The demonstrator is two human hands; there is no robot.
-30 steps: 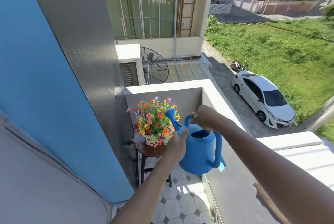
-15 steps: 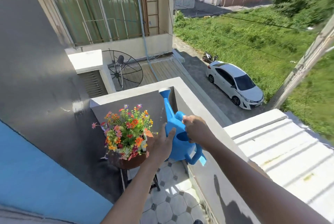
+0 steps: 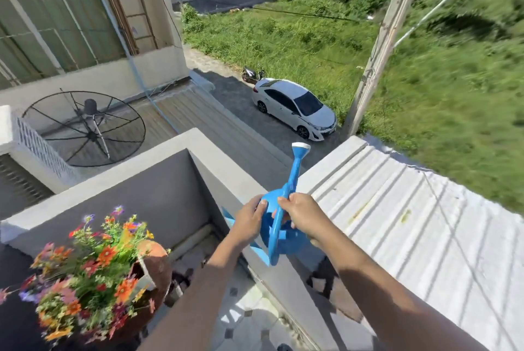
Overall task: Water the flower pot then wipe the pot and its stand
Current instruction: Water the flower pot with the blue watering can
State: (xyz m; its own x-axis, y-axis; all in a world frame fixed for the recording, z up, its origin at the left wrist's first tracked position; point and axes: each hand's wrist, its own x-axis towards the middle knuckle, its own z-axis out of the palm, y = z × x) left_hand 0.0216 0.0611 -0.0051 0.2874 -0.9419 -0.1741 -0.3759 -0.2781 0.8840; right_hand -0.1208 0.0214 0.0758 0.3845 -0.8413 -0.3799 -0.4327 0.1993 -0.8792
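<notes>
— Sunlit balcony, grey parapet (image 3: 158, 165). Watering can?
— Blue watering can (image 3: 283, 237) above the parapet's right edge, spout up and away. Left hand (image 3: 249, 221) wrapped round its body, right hand (image 3: 302, 216) closed on its handle.
— Flower pot?
— Flower pot (image 3: 154, 262) lower left, well apart, tilted, full of blooms. White car (image 3: 295, 108) below.

Both hands, left hand (image 3: 249, 220) and right hand (image 3: 303, 216), grip a blue watering can (image 3: 283, 234) above the balcony wall (image 3: 170, 177). Its spout points up. A flower pot (image 3: 154, 268) sits lower left.
</notes>
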